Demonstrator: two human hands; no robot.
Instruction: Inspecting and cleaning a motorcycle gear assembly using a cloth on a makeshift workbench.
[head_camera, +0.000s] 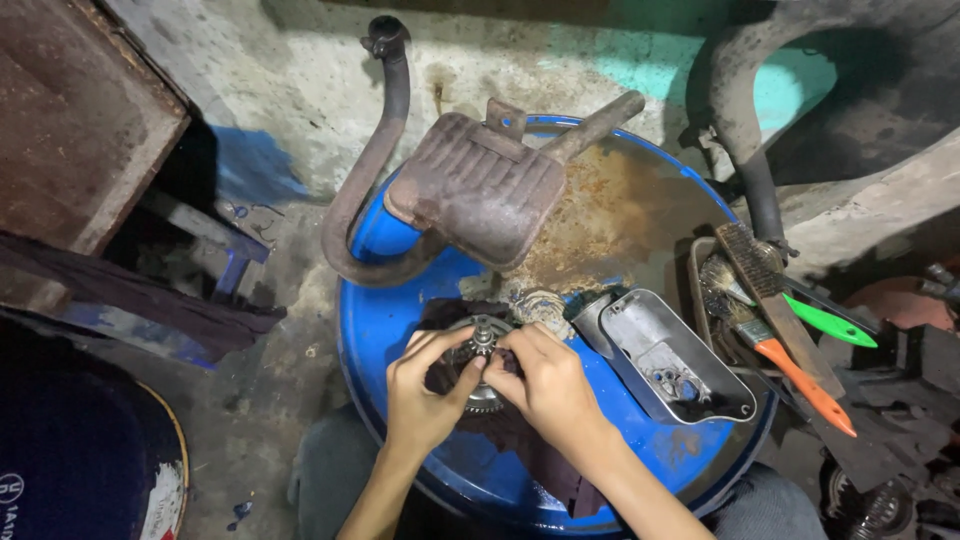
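Hands met over the toothed metal assembly (482, 370) on the dark rag (520, 440) atop the blue drum (400, 310), left hand (420, 395) steadying its rim, right hand (545, 385) pinching its small centre shaft, which wanted a square, gentle grip.

Rusty matt muffler (478, 187) (metal), glossy blue drum (400, 330).

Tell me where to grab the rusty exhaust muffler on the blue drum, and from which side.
Probably grip the rusty exhaust muffler by its curved pipe, coming from the left: that narrow tube overhangs the blue drum rim with free space around it, while the body is broad and flat.
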